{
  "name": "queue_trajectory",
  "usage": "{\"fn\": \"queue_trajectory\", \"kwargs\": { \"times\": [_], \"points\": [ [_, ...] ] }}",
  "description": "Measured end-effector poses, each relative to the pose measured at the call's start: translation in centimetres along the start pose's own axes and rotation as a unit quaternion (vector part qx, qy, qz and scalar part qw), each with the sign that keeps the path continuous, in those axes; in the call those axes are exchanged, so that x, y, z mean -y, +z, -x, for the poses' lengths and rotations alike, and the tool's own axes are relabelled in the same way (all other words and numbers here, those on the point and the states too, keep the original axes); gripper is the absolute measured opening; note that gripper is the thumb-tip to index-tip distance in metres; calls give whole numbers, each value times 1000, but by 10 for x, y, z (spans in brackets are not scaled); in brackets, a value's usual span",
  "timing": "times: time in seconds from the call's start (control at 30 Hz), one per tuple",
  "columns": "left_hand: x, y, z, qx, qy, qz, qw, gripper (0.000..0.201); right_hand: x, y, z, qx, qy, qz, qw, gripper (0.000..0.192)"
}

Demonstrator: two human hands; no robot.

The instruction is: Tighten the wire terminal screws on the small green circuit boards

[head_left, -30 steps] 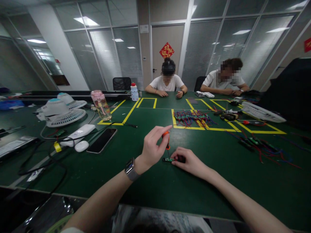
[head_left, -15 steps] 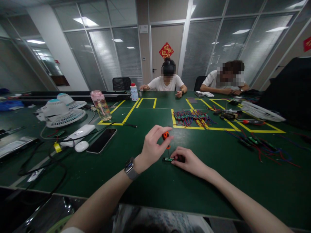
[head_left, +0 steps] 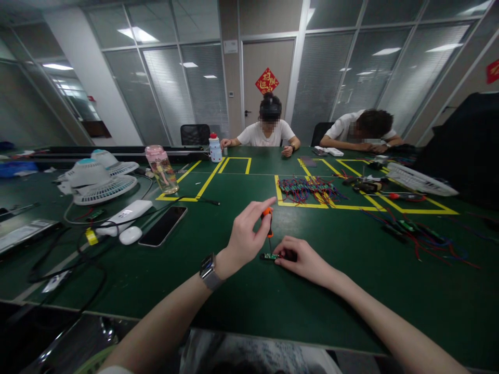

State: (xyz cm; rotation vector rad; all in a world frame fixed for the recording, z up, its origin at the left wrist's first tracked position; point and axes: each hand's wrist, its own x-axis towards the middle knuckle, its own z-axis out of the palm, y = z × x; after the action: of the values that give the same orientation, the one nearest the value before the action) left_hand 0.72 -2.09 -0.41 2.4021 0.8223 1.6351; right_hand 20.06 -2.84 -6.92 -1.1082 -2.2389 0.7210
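Note:
My left hand (head_left: 247, 228) has its fingers closed round the orange and black handle of a screwdriver (head_left: 267, 222). The screwdriver stands upright, its thin shaft reaching down to a small green circuit board (head_left: 268, 256) on the table. Whether the tip sits in a screw is too small to tell. Thumb and fingers of my right hand (head_left: 300, 257) pinch the right end of the board and keep it against the table. Part of the board is hidden under those fingers.
Boards with red and blue wires (head_left: 312, 189) lie inside yellow tape, more wired boards (head_left: 413, 228) at the right. To the left are a phone (head_left: 163, 226), a white earphone case (head_left: 131, 235), a bottle (head_left: 161, 169) and fans (head_left: 103, 182). Two people sit across the green table (head_left: 218, 317).
The thumb and fingers of my left hand have shifted round the screwdriver handle, showing more of it. My right hand and the board stay in place. The person at far right has bent lower.

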Motion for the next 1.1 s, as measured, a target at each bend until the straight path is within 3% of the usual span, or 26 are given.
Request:
{"fn": "queue_trajectory", "kwargs": {
  "times": [0.13, 0.33, 0.47, 0.7, 0.93, 1.1],
  "points": [
    [1, -1, -1, -28, 7, -25, 999, 22, 0, 0, 0, 0, -2, 5, 1000, 7],
    [0, -1, 2, -39, 35, 12, 999, 31, -1, 0, 0, -1, -7, -1, 1000, 7],
    [-1, 1, 3, -55, 40, 2, 998, 25, -2, 1, 0, -3, -9, 0, 1000, 7],
    [-1, 0, 3, -18, 5, 15, 1000, 32, -3, 1, 1, 0, -7, -3, 1000, 7],
    [1, 2, 2, -38, 19, -12, 999, 22, -1, 0, 1, -1, -4, 3, 1000, 6],
    [0, 1, 2, -22, 10, -4, 1000, 32, 0, 0, 1, -1, -5, 2, 1000, 7]
  ]
}}
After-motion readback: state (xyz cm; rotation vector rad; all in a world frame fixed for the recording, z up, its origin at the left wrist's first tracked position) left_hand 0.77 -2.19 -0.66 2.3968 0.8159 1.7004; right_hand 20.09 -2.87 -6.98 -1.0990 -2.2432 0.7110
